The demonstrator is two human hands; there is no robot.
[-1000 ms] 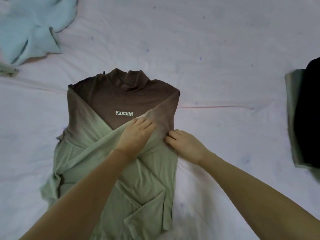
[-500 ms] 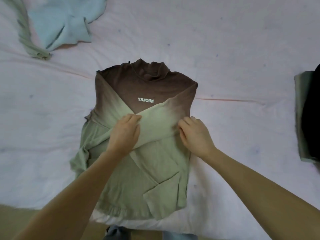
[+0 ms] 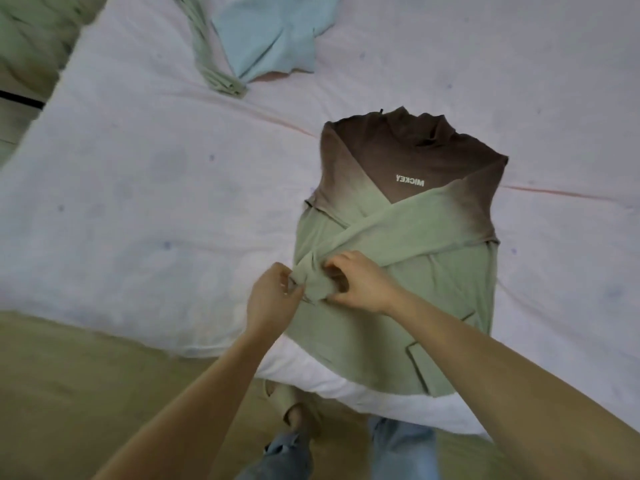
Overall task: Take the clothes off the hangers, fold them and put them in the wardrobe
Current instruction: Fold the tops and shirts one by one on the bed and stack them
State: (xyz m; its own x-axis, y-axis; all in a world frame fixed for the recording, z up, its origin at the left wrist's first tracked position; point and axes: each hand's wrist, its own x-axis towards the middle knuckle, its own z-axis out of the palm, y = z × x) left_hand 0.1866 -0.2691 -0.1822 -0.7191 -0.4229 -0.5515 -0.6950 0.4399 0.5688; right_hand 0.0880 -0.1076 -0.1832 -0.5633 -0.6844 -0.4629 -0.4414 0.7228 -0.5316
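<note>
Pinching the shirt [image 3: 398, 244] cuff, left hand [image 3: 273, 299] and right hand [image 3: 363, 285] together.
Blue top [image 3: 273, 32] lies well apart on the bed [image 3: 138, 202], cut off.

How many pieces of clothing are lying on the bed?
3, possibly more out of view. A brown-to-green long-sleeved top lies in the middle, gripped by both hands. A light blue garment lies at the far edge, with a pale green garment beside it.
</note>
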